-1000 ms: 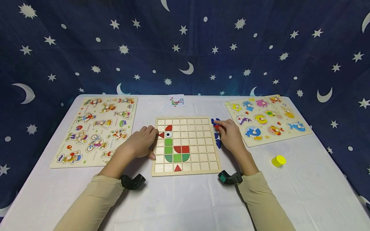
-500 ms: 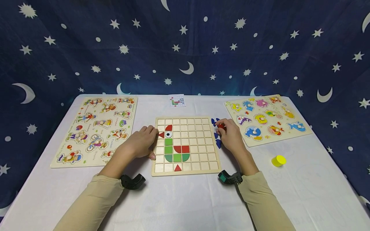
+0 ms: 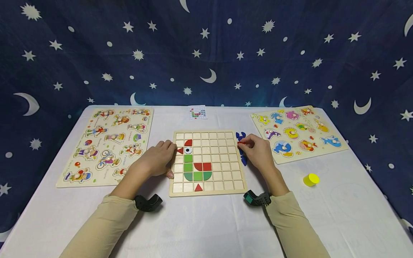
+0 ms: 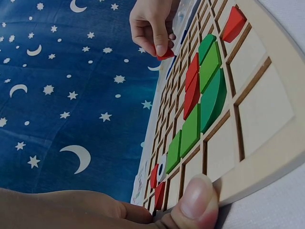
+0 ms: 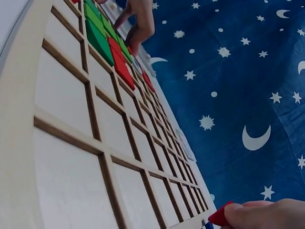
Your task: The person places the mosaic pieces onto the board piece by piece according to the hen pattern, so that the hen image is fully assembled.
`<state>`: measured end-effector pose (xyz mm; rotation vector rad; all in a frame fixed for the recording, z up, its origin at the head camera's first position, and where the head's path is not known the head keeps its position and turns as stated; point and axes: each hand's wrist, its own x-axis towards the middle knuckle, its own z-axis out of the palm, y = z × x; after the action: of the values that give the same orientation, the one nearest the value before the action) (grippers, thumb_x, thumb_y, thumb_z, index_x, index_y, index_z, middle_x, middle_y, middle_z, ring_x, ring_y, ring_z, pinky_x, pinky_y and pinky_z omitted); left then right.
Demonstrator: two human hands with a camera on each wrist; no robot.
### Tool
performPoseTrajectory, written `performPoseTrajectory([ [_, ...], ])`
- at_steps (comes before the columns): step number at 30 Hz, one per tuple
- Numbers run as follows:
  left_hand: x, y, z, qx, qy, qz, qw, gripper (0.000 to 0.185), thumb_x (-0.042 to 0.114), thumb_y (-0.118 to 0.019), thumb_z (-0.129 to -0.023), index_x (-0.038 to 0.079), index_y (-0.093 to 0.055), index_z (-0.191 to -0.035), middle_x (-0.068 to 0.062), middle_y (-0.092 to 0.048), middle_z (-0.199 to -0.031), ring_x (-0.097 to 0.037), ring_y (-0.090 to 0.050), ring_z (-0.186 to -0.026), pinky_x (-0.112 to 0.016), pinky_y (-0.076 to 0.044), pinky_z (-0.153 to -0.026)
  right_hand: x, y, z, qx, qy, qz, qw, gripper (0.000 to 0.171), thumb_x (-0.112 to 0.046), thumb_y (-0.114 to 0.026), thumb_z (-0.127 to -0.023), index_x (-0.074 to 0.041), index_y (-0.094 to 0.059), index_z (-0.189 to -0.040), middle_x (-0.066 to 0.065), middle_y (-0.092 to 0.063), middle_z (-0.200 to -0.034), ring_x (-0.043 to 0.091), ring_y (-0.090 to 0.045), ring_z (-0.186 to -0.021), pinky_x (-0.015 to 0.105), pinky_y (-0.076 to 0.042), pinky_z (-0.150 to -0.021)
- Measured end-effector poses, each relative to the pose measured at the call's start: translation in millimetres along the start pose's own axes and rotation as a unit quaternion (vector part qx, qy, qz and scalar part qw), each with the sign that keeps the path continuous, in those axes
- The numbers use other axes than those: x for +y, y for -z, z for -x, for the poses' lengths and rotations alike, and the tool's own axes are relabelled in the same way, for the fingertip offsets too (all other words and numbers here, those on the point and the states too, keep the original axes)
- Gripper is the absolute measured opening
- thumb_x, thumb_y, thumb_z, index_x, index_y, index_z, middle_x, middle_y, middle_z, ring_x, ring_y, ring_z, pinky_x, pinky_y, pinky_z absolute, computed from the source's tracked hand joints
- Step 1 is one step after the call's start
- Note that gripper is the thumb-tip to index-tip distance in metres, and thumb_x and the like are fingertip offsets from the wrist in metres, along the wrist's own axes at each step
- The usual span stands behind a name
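My right hand [image 3: 259, 149] pinches a small red wooden piece [image 4: 166, 54] between thumb and fingers, at the right edge of the wooden grid board [image 3: 222, 195]. Its exact shape is partly hidden by the fingertips. Several blue pieces [image 3: 243, 161] lie along that edge, some beneath the hand. My left hand [image 3: 157, 157] rests against the board's left edge, thumb [image 4: 198, 200] on the near part of the rim and fingers farther up. Set in the grid are green squares [image 3: 188, 167], red pieces [image 3: 207, 167], a red triangle [image 3: 198, 187] and an eye tile [image 3: 188, 150].
Behind the board lies a small pattern card [image 3: 197, 112]. A peg puzzle with figures [image 3: 109, 143] is on the left, and one with sea animals [image 3: 298, 132] on the right. A yellow cylinder [image 3: 311, 180] stands near my right forearm. A starry cloth [image 3: 206, 53] hangs behind the table.
My right hand first draws the red piece slightly right, off the blue pieces, then brings it left to the board's right edge. The left hand stays in place.
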<state>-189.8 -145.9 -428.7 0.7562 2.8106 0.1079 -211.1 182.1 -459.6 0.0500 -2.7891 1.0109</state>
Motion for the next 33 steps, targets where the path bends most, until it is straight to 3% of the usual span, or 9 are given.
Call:
performPoseTrajectory([
  [5, 0.0, 0.0, -0.1, 0.0, 0.0, 0.002, 1.0, 0.09, 0.048, -0.082, -0.059, 0.0, -0.045, -0.126, -0.016, -0.049, -0.122, -0.032, -0.048, -0.109, -0.046, -0.047, -0.086, -0.8, -1.0, -0.7, -0.021, 0.001, -0.037, 0.999, 0.012, -0.017, -0.071, -0.086, -0.01, -0.067, -0.095, 0.008, -0.072, -0.091, 0.017, -0.063, -0.075, 0.022, -0.051, -0.064],
  [10, -0.2, 0.0, -0.1, 0.0, 0.0, 0.002, 1.0, 0.091, 0.048, -0.082, -0.059, 0.0, -0.044, -0.127, -0.016, -0.049, -0.123, -0.031, -0.048, -0.109, -0.046, -0.047, -0.087, -2.0, -1.6, -1.0, -0.047, 0.032, -0.065, 0.996, 0.013, -0.015, -0.071, -0.086, -0.009, -0.066, -0.096, 0.008, -0.072, -0.091, 0.016, -0.064, -0.076, 0.02, -0.05, -0.064],
  [18, 0.1, -0.1, 0.0, 0.0, 0.001, 0.001, 1.0, 0.09, 0.047, -0.082, -0.059, 0.0, -0.045, -0.126, -0.015, -0.049, -0.123, -0.031, -0.048, -0.109, -0.047, -0.047, -0.086, -6.1, -2.4, 1.3, -0.141, 0.043, -0.096, 0.984, 0.01, -0.015, -0.071, -0.085, -0.011, -0.067, -0.093, 0.005, -0.072, -0.091, 0.011, -0.067, -0.075, 0.021, -0.05, -0.063],
  [33, -0.2, -0.3, -0.3, -0.005, 0.004, 0.002, 1.0, 0.09, 0.049, -0.081, -0.06, 0.001, -0.044, -0.126, -0.015, -0.048, -0.122, -0.031, -0.048, -0.11, -0.046, -0.047, -0.086, -20.1, -10.4, 8.5, -0.233, 0.074, -0.062, 0.968, 0.004, -0.024, -0.073, -0.083, -0.022, -0.072, -0.086, -0.006, -0.067, -0.078, 0.016, -0.054, -0.07, 0.027, -0.045, -0.063],
])
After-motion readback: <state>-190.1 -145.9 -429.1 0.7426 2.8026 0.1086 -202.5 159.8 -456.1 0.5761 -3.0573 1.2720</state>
